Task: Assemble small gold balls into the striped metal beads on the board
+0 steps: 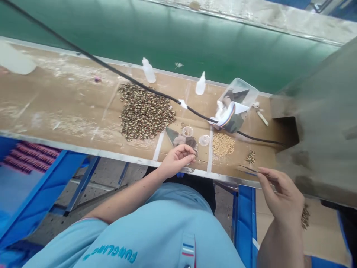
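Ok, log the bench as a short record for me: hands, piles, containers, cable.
Left hand: thumb and forefinger pinched; anything between them too small to tell
Right hand: grip closed on a thin dark tool
Large pile: dark-and-gold pieces
Tan pile: small beads or similar
Small pile: just beyond the tool
Dishes: two, clear, near the left hand
Bottles: two, white
Tub: clear, beyond the tan pile
Cable: black, crosses in front of the tub

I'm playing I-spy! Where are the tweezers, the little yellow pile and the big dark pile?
Tweezers (250, 169), head view: on a prong.
Yellow pile (223, 144), head view: its middle.
Big dark pile (145, 112), head view: its middle.
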The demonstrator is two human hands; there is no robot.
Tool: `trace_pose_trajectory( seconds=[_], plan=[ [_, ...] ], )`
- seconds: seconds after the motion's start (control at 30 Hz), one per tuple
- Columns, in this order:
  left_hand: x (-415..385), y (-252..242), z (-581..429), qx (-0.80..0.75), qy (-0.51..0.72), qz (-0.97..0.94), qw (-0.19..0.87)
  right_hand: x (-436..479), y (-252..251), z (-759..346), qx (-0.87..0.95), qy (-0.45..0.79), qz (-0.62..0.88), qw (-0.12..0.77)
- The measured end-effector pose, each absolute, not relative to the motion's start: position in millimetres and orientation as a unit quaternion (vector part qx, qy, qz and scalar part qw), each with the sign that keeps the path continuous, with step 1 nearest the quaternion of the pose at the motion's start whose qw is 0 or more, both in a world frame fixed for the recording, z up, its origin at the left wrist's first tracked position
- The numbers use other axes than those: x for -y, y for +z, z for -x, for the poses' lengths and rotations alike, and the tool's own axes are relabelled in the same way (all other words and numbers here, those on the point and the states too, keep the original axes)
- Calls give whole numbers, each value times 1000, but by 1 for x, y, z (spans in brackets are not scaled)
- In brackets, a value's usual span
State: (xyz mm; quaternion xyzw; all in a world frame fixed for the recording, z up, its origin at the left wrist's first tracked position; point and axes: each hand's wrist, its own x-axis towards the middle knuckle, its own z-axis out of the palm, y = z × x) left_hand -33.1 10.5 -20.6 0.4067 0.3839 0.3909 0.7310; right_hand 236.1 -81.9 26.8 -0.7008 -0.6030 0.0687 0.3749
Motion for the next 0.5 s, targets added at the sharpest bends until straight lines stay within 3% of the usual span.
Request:
trace_pose_trajectory(
  seconds=[0.1,0.27,0.5],
  plan=[
    [-10,-21,33,-378,394,-401,736,84,5,-229,565,117,711,402],
    [-9,-22,33,-375,394,-404,736,81,-11,-217,655,70,686,309],
    [-9,-23,33,-379,381,-445,717,76,-34,-188,745,57,599,287]
  ],
)
